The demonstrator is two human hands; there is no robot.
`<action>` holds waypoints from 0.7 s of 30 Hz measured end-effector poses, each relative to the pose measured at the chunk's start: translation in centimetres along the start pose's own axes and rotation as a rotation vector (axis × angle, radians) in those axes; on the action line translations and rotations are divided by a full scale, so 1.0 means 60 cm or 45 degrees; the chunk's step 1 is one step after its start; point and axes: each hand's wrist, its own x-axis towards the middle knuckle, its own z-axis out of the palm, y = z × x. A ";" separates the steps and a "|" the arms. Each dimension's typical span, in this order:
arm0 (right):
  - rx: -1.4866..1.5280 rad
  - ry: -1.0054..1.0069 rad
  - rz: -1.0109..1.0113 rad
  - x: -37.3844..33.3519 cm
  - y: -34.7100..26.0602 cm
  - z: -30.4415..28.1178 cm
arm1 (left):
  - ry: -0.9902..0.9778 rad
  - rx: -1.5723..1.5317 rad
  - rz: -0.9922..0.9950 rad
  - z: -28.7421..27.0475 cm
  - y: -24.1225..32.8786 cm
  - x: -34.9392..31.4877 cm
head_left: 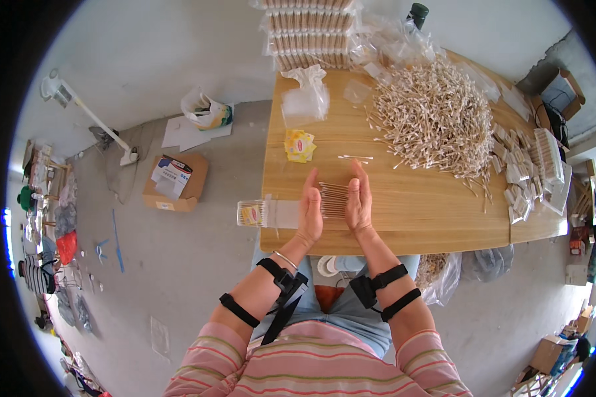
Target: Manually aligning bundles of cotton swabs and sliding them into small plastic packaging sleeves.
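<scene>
Seen from above, a person sits at the near edge of a wooden counter (pixel 404 218). The left hand (pixel 309 210) and right hand (pixel 359 202) stand upright, palms facing, pressing a flat row of cotton swabs (pixel 334 199) between them just above the counter. A clear plastic box (pixel 258 213) lies just left of the left hand. Yellow packets (pixel 300 145) lie farther off, and a large heap of loose swabs (pixel 437 119) covers the far right.
</scene>
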 end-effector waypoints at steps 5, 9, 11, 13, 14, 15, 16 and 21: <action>-0.556 -0.172 -0.157 0.004 0.005 -0.022 | 0.017 0.071 0.141 -0.024 0.001 0.020; -0.431 -0.327 -0.208 -0.022 -0.018 -0.018 | -0.004 0.173 0.129 -0.027 -0.005 0.013; -0.276 -0.233 -0.009 -0.034 -0.011 -0.037 | -0.030 0.360 0.161 -0.020 0.013 0.006; -0.094 -0.014 0.018 -0.041 -0.009 -0.049 | -0.050 0.551 0.189 -0.012 0.032 -0.004; 0.091 0.202 0.044 -0.045 -0.010 -0.056 | -0.218 1.002 0.238 -0.003 0.043 -0.010; 0.089 0.160 0.068 -0.051 -0.014 -0.072 | -0.393 1.450 0.284 0.003 0.046 -0.015; 0.089 0.165 0.067 -0.055 -0.010 -0.072 | -0.397 1.450 0.286 0.011 0.041 -0.023; 0.019 0.179 0.042 -0.062 -0.008 -0.061 | -0.475 2.022 0.275 0.042 0.031 -0.012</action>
